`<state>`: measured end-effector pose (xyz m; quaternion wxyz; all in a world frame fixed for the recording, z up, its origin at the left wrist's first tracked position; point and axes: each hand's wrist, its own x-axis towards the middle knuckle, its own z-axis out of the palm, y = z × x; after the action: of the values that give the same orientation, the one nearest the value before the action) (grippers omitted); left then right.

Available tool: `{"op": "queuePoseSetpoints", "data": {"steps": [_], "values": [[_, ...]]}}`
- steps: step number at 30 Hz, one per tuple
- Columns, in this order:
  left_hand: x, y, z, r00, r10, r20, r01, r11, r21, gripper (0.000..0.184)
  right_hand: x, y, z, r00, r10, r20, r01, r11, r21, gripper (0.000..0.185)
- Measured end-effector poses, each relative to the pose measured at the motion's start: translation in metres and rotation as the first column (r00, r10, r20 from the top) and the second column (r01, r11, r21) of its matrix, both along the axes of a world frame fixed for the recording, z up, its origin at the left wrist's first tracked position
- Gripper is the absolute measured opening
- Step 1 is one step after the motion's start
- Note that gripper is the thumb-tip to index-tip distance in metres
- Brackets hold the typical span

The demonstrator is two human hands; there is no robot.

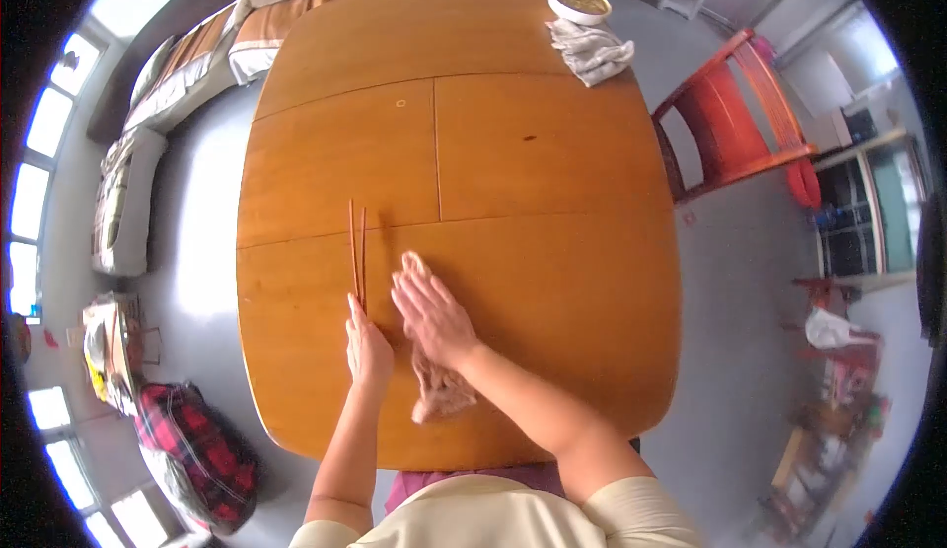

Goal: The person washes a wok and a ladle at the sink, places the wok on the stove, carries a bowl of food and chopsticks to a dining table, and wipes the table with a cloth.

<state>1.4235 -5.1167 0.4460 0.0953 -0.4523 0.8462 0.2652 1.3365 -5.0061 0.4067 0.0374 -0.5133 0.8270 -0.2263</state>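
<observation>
My left hand (368, 349) is closed around a pair of reddish-brown chopsticks (357, 242), which point away from me above the wooden table (552, 292). Just to its right, my right hand (434, 319) lies flat with its fingers stretched out, pressing on a crumpled pinkish-brown cloth (439, 390). Part of the cloth shows beyond the fingertips and part trails toward me below the palm; the middle is hidden under the hand.
At the table's far right corner stands a white bowl (579, 3) with food in it, beside a crumpled whitish cloth (592, 52). A red chair (725, 119) is at the right side. A sofa (237, 40) lies beyond the far left.
</observation>
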Motion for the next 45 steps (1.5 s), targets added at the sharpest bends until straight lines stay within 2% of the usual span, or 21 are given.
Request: {"op": "queuePoseSetpoints", "data": {"steps": [3, 6, 9, 11, 12, 17, 18, 19, 20, 21, 22, 24, 25, 26, 29, 33, 35, 38, 41, 44, 45], "values": [[-0.026, 0.007, 0.008, 0.985, -0.065, 0.163, 0.083, 0.991, -0.107, 0.073, -0.056, -0.012, -0.001, 0.997, -0.082, -0.015, 0.081, 0.996, -0.029, 0.048], [-0.048, 0.006, 0.000, 0.983, -0.094, 0.159, 0.123, 0.975, -0.185, 0.079, -0.130, 0.018, -0.011, 0.954, -0.256, -0.154, 0.252, 0.967, -0.044, 0.044], [-0.060, 0.003, -0.014, 0.971, -0.145, 0.191, 0.199, 0.932, -0.303, 0.077, -0.198, 0.079, 0.033, 0.784, -0.539, 0.308, 0.581, 0.811, -0.059, 0.035], [-0.066, 0.005, -0.016, 0.961, -0.145, 0.234, 0.219, 0.917, -0.333, 0.076, -0.246, 0.145, 0.008, 0.800, -0.596, -0.076, 0.590, 0.803, -0.084, 0.041], [-0.067, 0.005, -0.018, 0.956, -0.148, 0.254, 0.234, 0.906, -0.353, 0.075, -0.257, 0.173, 0.013, 0.740, -0.605, -0.295, 0.616, 0.785, -0.065, 0.044], [-0.068, 0.005, -0.026, 0.937, -0.183, 0.298, 0.295, 0.872, -0.391, 0.071, -0.248, 0.231, -0.013, 0.483, -0.770, -0.417, 0.808, 0.576, -0.127, 0.043], [-0.069, 0.005, -0.027, 0.939, -0.183, 0.290, 0.291, 0.873, -0.392, 0.070, -0.226, 0.203, 0.006, 0.610, -0.791, -0.044, 0.782, 0.611, -0.124, 0.038], [-0.068, 0.005, -0.028, 0.941, -0.184, 0.284, 0.288, 0.874, -0.390, 0.069, -0.203, 0.176, 0.026, 0.601, -0.698, 0.389, 0.792, 0.587, -0.170, 0.037], [-0.068, 0.006, -0.028, 0.945, -0.184, 0.270, 0.282, 0.879, -0.385, 0.069, -0.180, 0.148, 0.045, 0.469, -0.550, 0.691, 0.845, 0.507, -0.171, 0.041], [-0.068, 0.006, -0.028, 0.949, -0.186, 0.255, 0.275, 0.883, -0.381, 0.068, -0.151, 0.126, 0.050, 0.413, -0.410, 0.813, 0.836, 0.525, -0.160, 0.039], [-0.069, 0.005, -0.027, 0.952, -0.188, 0.241, 0.271, 0.885, -0.378, 0.068, -0.118, 0.107, 0.044, 0.468, -0.325, 0.822, 0.744, 0.647, -0.168, 0.037], [-0.068, 0.006, -0.023, 0.952, -0.213, 0.218, 0.282, 0.886, -0.367, 0.068, -0.056, 0.070, 0.020, 0.745, -0.205, 0.634, 0.390, 0.906, -0.165, 0.036], [-0.066, 0.006, -0.021, 0.953, -0.224, 0.205, 0.286, 0.888, -0.359, 0.068, -0.021, 0.055, 0.004, 0.892, -0.155, 0.425, 0.235, 0.961, -0.143, 0.036], [-0.064, 0.006, -0.019, 0.952, -0.239, 0.189, 0.294, 0.887, -0.357, 0.068, 0.016, 0.037, -0.012, 0.973, -0.215, 0.088, 0.227, 0.962, -0.153, 0.039], [-0.053, 0.003, -0.018, 0.936, -0.313, 0.163, 0.351, 0.870, -0.347, 0.068, 0.018, 0.068, 0.009, 0.981, -0.184, -0.066, 0.187, 0.981, 0.050, 0.042], [-0.040, 0.014, -0.006, 0.903, -0.409, 0.136, 0.430, 0.845, -0.318, 0.076, -0.027, 0.171, 0.039, 0.746, -0.660, -0.087, 0.666, 0.744, 0.056, 0.041], [-0.032, 0.019, -0.005, 0.895, -0.432, 0.113, 0.446, 0.850, -0.282, 0.078, -0.030, 0.237, 0.049, 0.605, -0.791, -0.086, 0.796, 0.600, 0.079, 0.042], [-0.016, 0.023, 0.000, 0.873, -0.480, 0.086, 0.483, 0.829, -0.282, 0.077, -0.013, 0.316, 0.035, 0.431, -0.899, -0.079, 0.899, 0.435, -0.051, 0.047], [0.001, 0.025, 0.009, 0.878, -0.477, 0.025, 0.465, 0.841, -0.277, 0.074, 0.020, 0.346, -0.011, 0.153, -0.987, -0.045, 0.982, 0.157, -0.101, 0.050], [0.013, 0.015, 0.014, 0.907, -0.419, -0.052, 0.389, 0.878, -0.279, 0.070, 0.045, 0.305, -0.007, 0.029, -0.999, -0.036, 0.999, 0.030, -0.043, 0.051], [0.020, 0.009, 0.015, 0.917, -0.392, -0.072, 0.358, 0.890, -0.282, 0.069, 0.049, 0.283, -0.001, 0.099, -0.993, -0.070, 0.994, 0.102, -0.037, 0.053]]}}
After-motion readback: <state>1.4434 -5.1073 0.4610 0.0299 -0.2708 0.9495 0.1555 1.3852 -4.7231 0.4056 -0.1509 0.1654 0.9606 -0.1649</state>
